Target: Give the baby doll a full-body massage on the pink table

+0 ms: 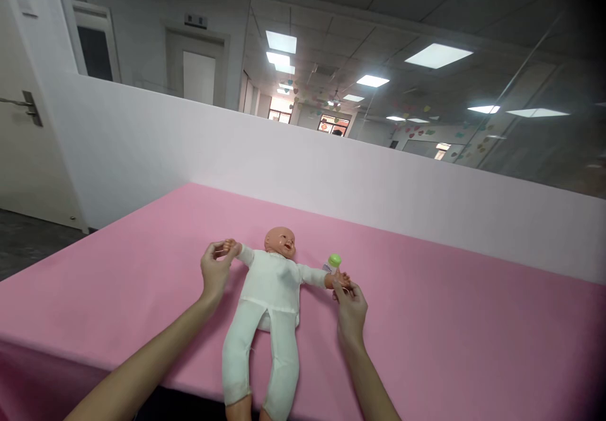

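A baby doll (272, 282) with a bald plastic head and a white cloth body lies on its back on the pink-covered table (426, 320). Its arms are spread out to both sides, and its lower legs reach the bottom of the view. My left hand (216, 271) pinches the doll's hand at the left. On the other side, my right hand (351, 310) has its thumb and fingers closed on the doll's other hand. Just behind that doll arm is a small bottle with a green cap (334, 260), partly hidden by the arm.
A low white wall (303, 168) runs along the table's far edge, with a glass pane above it. Through the glass, ceiling lights (438, 55) and hanging paper decorations show. At the far left stands a door (33, 130) with a metal handle.
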The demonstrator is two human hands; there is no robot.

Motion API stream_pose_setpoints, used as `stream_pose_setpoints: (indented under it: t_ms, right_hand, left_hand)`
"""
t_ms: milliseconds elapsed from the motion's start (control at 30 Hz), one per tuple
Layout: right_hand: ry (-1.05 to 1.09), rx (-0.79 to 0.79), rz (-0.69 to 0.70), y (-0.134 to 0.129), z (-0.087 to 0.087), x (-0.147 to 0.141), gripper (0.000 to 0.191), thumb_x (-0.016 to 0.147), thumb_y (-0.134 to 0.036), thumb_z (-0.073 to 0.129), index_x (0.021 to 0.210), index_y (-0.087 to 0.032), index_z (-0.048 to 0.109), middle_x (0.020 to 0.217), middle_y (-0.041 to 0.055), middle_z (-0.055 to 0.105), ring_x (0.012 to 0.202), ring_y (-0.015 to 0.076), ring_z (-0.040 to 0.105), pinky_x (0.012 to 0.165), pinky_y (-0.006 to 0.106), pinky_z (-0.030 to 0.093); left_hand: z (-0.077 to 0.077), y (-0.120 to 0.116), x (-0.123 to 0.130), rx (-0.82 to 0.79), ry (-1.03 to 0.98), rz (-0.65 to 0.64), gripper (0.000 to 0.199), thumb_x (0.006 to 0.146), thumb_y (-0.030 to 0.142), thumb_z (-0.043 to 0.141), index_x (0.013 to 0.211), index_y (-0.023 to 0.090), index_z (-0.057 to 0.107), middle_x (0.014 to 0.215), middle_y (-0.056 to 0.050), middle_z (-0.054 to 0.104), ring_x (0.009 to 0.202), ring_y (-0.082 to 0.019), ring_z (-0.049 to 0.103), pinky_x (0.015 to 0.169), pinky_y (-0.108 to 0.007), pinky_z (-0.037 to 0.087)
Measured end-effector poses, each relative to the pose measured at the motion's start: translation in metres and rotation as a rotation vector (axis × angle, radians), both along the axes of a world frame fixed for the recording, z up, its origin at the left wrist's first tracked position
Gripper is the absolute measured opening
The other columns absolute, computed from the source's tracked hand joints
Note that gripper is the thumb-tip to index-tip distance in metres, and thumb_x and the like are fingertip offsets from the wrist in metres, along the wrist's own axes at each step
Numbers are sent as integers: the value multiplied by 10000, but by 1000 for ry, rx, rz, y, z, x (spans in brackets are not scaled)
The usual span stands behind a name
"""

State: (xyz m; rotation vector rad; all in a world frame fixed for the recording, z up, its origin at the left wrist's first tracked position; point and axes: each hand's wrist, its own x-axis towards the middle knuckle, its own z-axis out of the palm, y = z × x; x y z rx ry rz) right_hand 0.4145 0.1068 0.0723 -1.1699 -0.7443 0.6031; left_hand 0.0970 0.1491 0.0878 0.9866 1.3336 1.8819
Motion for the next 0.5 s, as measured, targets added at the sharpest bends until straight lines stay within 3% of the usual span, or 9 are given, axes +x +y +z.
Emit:
stream_pose_setpoints:
  t_ms: [133,233,300,400,500]
  right_hand:
    - [-431,128,142,-13,7,-36,320,809,-437,806,975,-183,705,996,93,733,849,222,686,704,328,577]
    - [-879,237,315,-20,-5,-52,153,944,-311,656,1036,-212,729,972,86,728,848,222,685,735,353,595]
    - [-1114,304,418,-22,-15,-56,203,979,-210,564,1101,-233,725,1035,91,737,941,238,705,815,380,604]
    - [-1253,353,441,-21,-21,-55,276,980,-141,513,1149,-230,712,1091,97,742,1016,249,711,864,390,600]
    - [-1108,272,399,-18,-9,-46,211,976,-202,553,1107,-218,717,1033,90,739,934,234,707,793,361,597]
  left_hand:
    - [-5,-19,25,191,532,-106,132,921,355,679,978,242,716,987,-27,729,918,-195,656,704,-288,471]
    - [-19,-25,36,314,965,-202,117,979,277,605,961,248,717,923,-28,724,864,-192,628,679,-299,417]
    - [-26,-26,40,345,1162,-235,131,981,208,588,927,233,706,892,-30,719,849,-196,613,650,-305,382]
    - [-25,-25,39,327,1254,-246,135,975,191,587,884,223,683,875,-24,708,836,-199,606,614,-305,352]
    - [-14,-20,27,271,1150,-229,140,997,300,575,937,232,682,903,-18,713,835,-195,631,633,-295,383]
